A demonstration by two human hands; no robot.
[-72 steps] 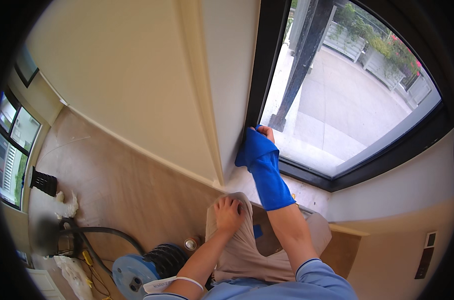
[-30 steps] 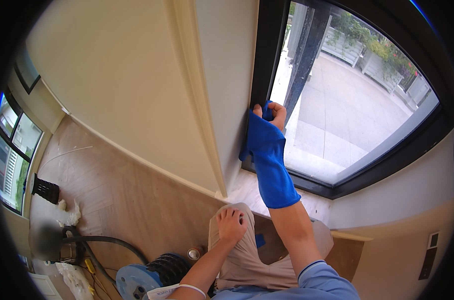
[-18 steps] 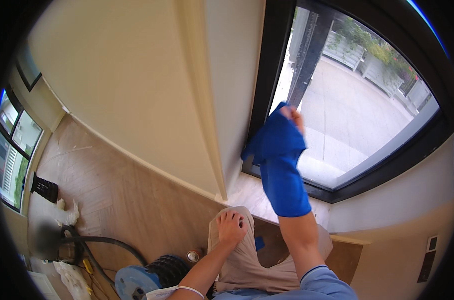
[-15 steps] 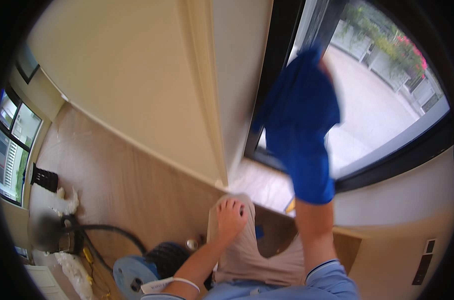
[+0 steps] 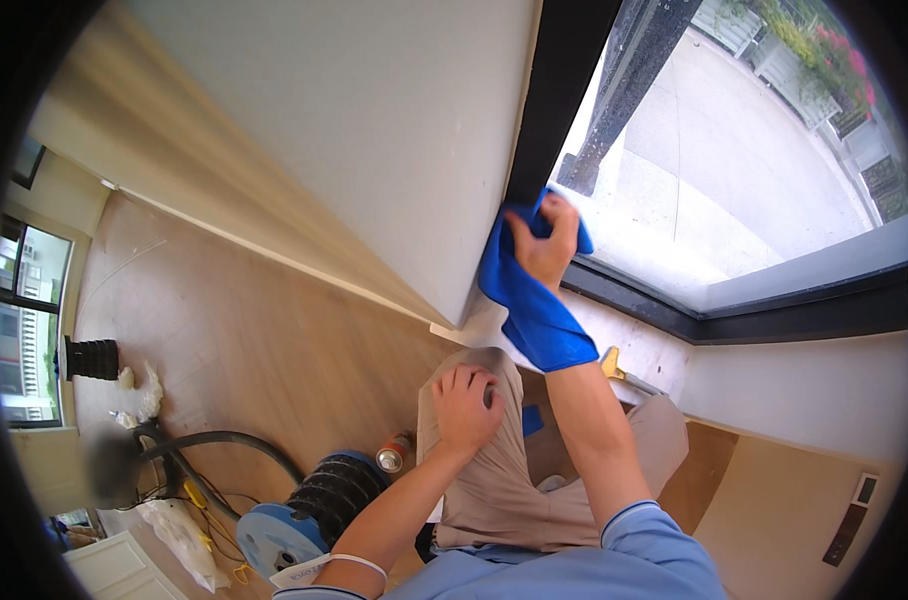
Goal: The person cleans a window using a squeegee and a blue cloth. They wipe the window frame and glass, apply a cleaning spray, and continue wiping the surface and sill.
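Note:
My right hand [image 5: 542, 240] grips a blue cloth [image 5: 534, 310] and presses it against the lower left corner of the black window frame [image 5: 559, 90], where the glass [image 5: 704, 170] meets the sill [image 5: 634, 330]. The cloth hangs down over my wrist. My left hand [image 5: 466, 405] rests flat on my bent knee [image 5: 479, 375] in beige trousers, fingers spread, holding nothing.
A white wall [image 5: 354, 150] runs left of the window. On the wooden floor [image 5: 234, 340] lie a blue round machine with a ribbed black hose [image 5: 304, 505], a spray can [image 5: 392, 455], cables and white rags [image 5: 144, 390]. A yellow-handled tool [image 5: 614, 365] lies on the sill.
My right hand with the cloth went up along the frame and glass, then came back down to the lower left corner. My left hand stayed on my knee.

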